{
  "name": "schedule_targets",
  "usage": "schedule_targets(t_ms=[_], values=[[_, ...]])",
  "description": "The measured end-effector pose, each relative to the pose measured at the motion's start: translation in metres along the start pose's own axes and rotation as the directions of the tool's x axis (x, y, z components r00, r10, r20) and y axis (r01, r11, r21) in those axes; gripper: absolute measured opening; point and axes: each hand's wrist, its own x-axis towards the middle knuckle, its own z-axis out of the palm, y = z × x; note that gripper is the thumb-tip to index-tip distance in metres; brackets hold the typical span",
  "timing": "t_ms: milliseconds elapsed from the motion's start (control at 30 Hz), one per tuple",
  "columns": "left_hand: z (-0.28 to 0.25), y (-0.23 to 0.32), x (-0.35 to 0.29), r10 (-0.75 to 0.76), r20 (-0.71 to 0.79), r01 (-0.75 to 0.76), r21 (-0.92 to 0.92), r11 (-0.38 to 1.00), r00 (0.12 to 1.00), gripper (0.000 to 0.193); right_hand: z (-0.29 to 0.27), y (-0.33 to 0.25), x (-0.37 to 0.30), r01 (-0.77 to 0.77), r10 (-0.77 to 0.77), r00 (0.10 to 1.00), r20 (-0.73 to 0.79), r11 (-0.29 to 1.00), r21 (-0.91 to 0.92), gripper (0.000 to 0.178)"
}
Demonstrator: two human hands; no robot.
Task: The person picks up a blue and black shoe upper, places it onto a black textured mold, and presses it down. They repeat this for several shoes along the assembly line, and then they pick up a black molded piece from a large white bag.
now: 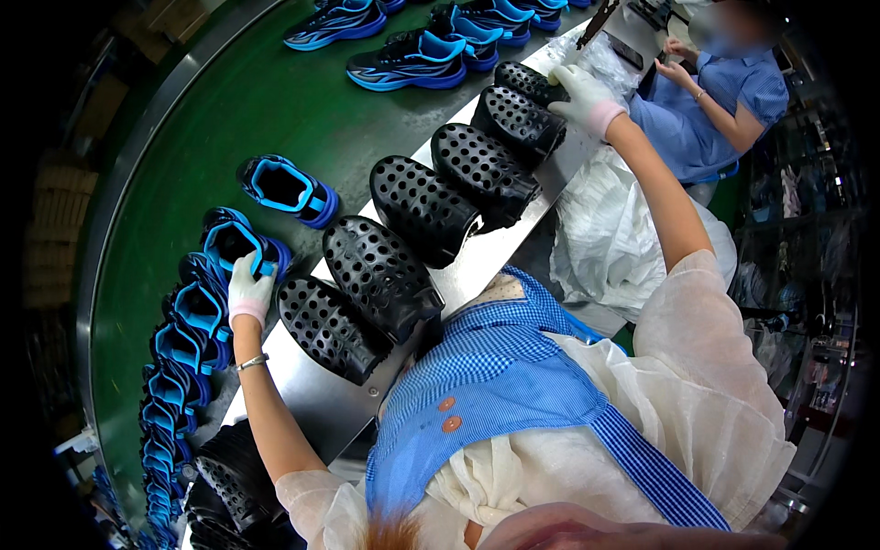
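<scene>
Roughly mid-run, I'd judge: six black shells [376, 266] lined up on the metal bench [316, 399], centre frame; a long shoe row [168, 390], lower left, remains. Finished count unclear to me. I've got the left hand [250, 291] pinching a shoe [226, 235] by its collar, left of centre. Right hand [587, 101] touches the farthest shell [524, 81], upper right; can't tell if it's closed. Shells: glossy, rounded, hole-punched. Shoes: soft-looking, black-and-blue.

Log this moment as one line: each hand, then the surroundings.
left hand: on blue-trimmed shoe | right hand: at farthest perforated black form | metal ledge: row of black forms | green surface: more shoes
</scene>
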Motion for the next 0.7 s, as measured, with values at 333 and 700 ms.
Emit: schedule_targets(t_ms=[333, 700], values=[[-0.012, -0.025, -0.002, 0.113, 0.036, -0.113, 0.012, 0.993, 0.993, 0.052, -0.018, 0.002, 0.001, 0.000, -0.008, 0.998, 0.058, 0.990, 0.139, 0.035], [-0.014, -0.031, -0.009, 0.129, -0.003, -0.129, -0.015, 0.992, 0.992, 0.048, 0.001, 0.016, -0.008, 0.076, -0.084, 0.992, 0.091, 0.992, 0.097, 0.053]])
